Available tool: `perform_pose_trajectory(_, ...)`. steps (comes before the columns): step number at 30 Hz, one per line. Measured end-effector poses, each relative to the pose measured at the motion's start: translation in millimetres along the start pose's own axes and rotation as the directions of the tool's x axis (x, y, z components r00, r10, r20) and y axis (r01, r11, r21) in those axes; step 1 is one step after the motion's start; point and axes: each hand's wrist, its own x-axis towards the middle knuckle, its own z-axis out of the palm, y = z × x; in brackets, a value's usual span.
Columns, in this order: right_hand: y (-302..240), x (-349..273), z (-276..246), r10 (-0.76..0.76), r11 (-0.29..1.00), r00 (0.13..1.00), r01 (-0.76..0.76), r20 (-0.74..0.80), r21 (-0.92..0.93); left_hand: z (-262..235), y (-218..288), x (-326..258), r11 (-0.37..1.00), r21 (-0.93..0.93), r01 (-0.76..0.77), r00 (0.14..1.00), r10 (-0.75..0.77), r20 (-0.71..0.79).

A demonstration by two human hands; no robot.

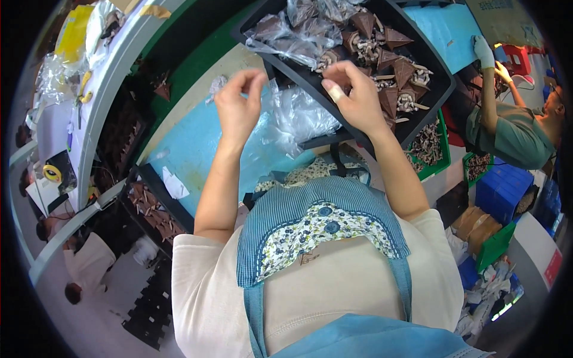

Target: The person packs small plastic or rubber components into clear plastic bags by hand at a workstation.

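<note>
My left hand (pixel 239 110) is raised over the blue work mat (pixel 206 134), its fingers curled in a pinch; anything between them is too small to make out. Just beside it is a small whitish-brown piece (pixel 216 85). My right hand (pixel 356 98), with a pale bandage on the thumb, is bent in a pinch at the near edge of a black tray (pixel 292 74); what it holds, if anything, cannot be seen. Inside the tray are brown cone-shaped pieces (pixel 404 71), cream-and-brown curled pieces (pixel 409 101) and clear plastic bags (pixel 292 33). Another clear bag (pixel 301 116) lies between my hands.
A black crate of brown pieces (pixel 152 209) stands at the left. Right of the tray, a green crate (pixel 441 149) holds small brown pieces. A gloved co-worker (pixel 513 131) is by another blue mat (pixel 441 30). A blue bin (pixel 504 185) stands at right.
</note>
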Motion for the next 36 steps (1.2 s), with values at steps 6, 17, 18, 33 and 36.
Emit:
perform_pose_trajectory(6, 5, -59, 21, 0.110, 0.981, 0.941, -0.051, 0.320, -0.187, 9, -49, -62, 0.968, 0.195, 0.158, 0.918, -0.217, 0.332)
perform_pose_trajectory(17, 65, -60, 84, 0.063, 0.765, 0.987, 0.048, 0.150, -0.642, 30, -43, -85, 0.976, 0.089, 0.198, 0.944, -0.215, 0.250)
perform_pose_trajectory(18, 53, -58, 81, 0.015, 0.847, 0.987, 0.071, 0.157, -0.527, 34, -39, -83, 0.991, 0.116, 0.070, 0.985, -0.087, 0.151)
perform_pose_trajectory(33, 87, -79, 78, 0.397, 0.763, 0.907, -0.412, -0.143, -0.498, 48, -63, -64, 0.986, -0.006, 0.165, 0.985, -0.165, 0.041)
perform_pose_trajectory(36, 81, -79, 77, 0.305, 0.767, 0.941, -0.334, -0.146, -0.548, 51, -50, -70, 0.978, 0.095, -0.187, 0.980, 0.179, 0.089)
